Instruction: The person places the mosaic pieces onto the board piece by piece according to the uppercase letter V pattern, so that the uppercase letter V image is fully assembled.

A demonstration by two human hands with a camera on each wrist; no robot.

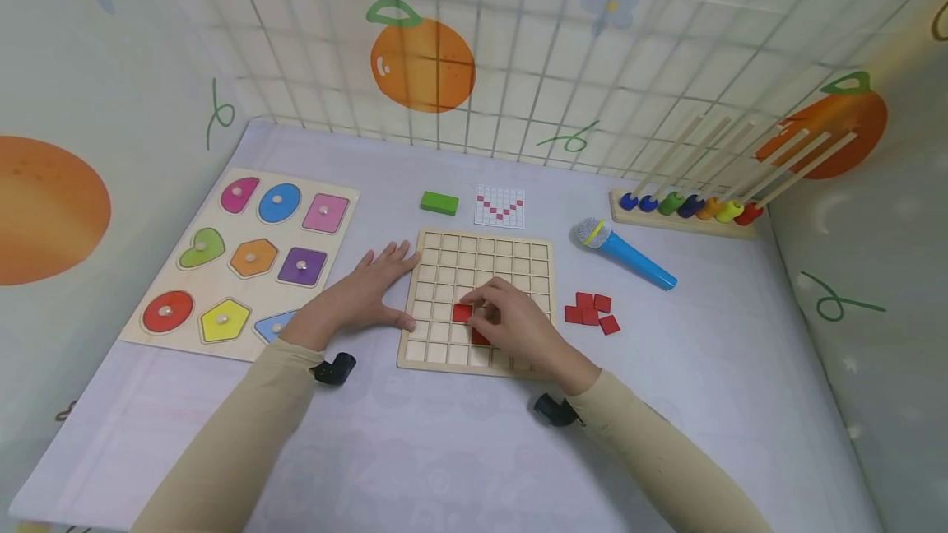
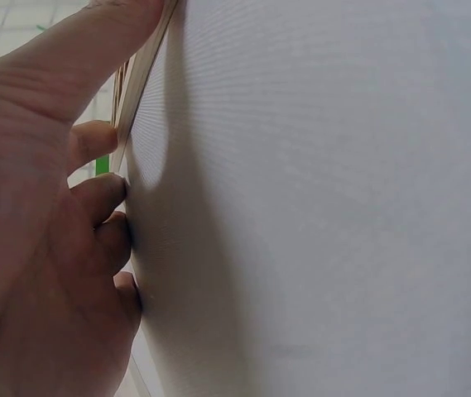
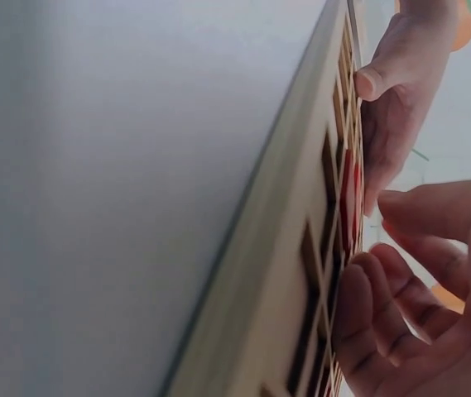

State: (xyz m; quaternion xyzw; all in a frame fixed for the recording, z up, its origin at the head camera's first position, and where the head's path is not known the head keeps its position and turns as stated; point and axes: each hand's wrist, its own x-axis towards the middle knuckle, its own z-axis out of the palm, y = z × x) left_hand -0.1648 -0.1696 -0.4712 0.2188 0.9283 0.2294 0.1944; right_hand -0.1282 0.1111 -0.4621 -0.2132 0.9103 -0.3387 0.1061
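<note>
Over the near half of a gridded wooden board [image 1: 486, 266], the right hand [image 1: 518, 327] works with fingers curled, its thumb and forefinger drawn close together beside a red tile [image 1: 462, 313] that lies over the grid. Whether that grip actually pinches a tile cannot be told; the wrist view shows the two tips nearly meeting, just off the board. A second red tile [image 1: 480, 338] sits nearer the person, partly covered by the hand.

At the board's left edge, the left hand [image 1: 363, 290] is spread wide, its grip open and holding nothing, with the thumb tip touching the wooden rim.

On the tabletop [image 1: 444, 451], loose red tiles [image 1: 590, 317] cluster right of the board. Beyond its far edge lie a patterned card [image 1: 499, 206] and a green block [image 1: 440, 203]. A blue microphone [image 1: 635, 260] rests to the right; a shape puzzle [image 1: 237, 227] lies left.
</note>
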